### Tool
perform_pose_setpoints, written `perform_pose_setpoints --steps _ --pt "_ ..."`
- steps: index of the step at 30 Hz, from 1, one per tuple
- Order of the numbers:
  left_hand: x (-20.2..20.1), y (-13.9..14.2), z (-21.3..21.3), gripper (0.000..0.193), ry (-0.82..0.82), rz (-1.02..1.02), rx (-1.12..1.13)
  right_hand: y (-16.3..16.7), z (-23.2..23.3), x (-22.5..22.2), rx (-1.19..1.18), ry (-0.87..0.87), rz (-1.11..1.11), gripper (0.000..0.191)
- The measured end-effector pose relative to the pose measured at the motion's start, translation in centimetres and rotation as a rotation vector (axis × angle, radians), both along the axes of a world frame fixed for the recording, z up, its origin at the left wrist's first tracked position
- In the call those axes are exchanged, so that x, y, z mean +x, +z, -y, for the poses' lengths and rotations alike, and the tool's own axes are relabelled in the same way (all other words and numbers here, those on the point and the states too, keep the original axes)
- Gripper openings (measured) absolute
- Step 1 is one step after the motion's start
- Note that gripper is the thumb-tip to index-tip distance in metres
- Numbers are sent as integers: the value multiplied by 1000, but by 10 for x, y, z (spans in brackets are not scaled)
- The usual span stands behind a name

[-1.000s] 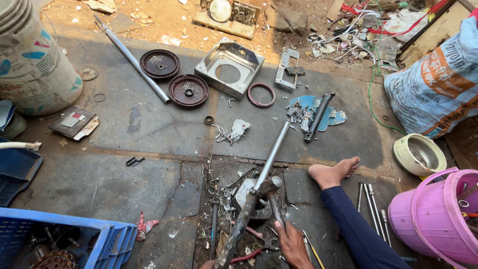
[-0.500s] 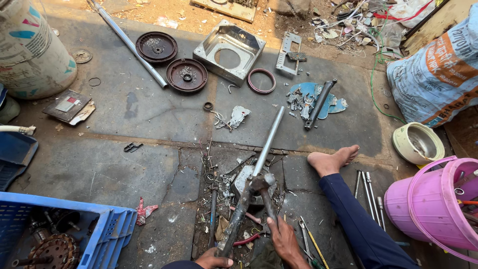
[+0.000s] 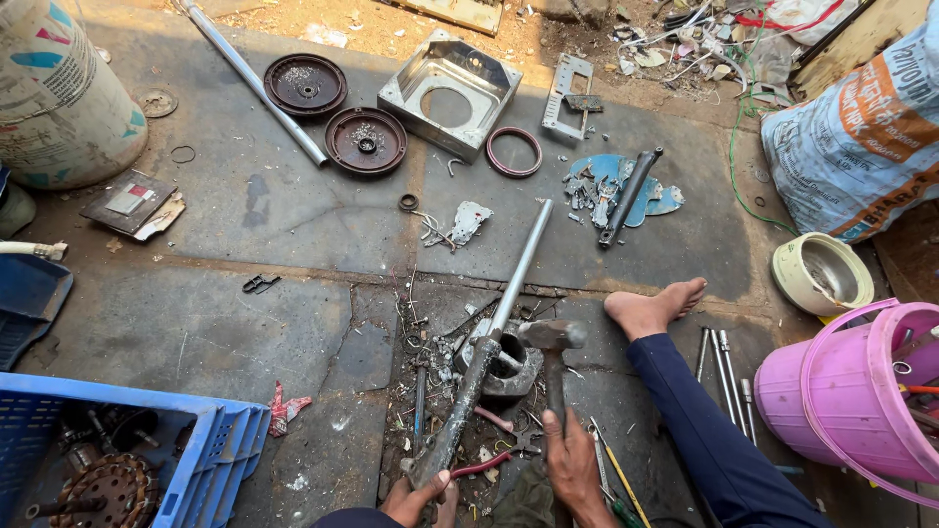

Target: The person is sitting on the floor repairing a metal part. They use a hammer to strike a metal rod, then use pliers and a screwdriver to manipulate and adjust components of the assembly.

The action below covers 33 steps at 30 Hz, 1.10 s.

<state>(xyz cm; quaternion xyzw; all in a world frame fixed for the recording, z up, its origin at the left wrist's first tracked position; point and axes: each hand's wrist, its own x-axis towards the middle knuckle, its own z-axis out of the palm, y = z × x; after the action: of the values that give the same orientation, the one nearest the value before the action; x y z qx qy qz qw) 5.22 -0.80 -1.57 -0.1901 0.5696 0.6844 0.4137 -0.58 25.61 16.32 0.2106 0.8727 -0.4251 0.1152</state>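
My right hand (image 3: 572, 467) grips the handle of a hammer (image 3: 554, 352) whose metal head hovers just right of a round grey metal housing (image 3: 509, 370) on the stone floor. My left hand (image 3: 421, 497) holds the dirty lower end of a long metal shaft (image 3: 494, 332) that runs up and right through the housing. My bare right foot (image 3: 653, 308) rests on the floor right of the hammer head, the leg in dark blue trousers. Small scraps, wires and a red-handled tool (image 3: 484, 463) lie around the housing.
A blue crate (image 3: 220, 450) with gears stands at lower left, a pink bucket (image 3: 841, 391) at right, a white bowl (image 3: 822, 274) and a sack (image 3: 861, 137) beyond. Two round discs (image 3: 364, 140), a square metal cover (image 3: 448, 88), a ring (image 3: 514, 152), a pipe (image 3: 249, 78) and a drum (image 3: 59, 98) lie farther off.
The view has tilted down and closer. My right hand has taken the hammer and brought its head up beside the housing. My left hand has come onto the shaft's lower end.
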Motion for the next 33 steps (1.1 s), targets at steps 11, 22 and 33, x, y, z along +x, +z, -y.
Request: perform_pose_setpoints --steps 11,22,33 --pt "-11 5 -14 63 247 142 177 12 -15 -8 -159 -116 10 57" --pt "-19 6 -16 46 661 569 589 -63 -13 -7 -332 -63 221 49" --pt "-4 37 15 71 303 359 457 -125 -90 75 -415 -567 235 33"
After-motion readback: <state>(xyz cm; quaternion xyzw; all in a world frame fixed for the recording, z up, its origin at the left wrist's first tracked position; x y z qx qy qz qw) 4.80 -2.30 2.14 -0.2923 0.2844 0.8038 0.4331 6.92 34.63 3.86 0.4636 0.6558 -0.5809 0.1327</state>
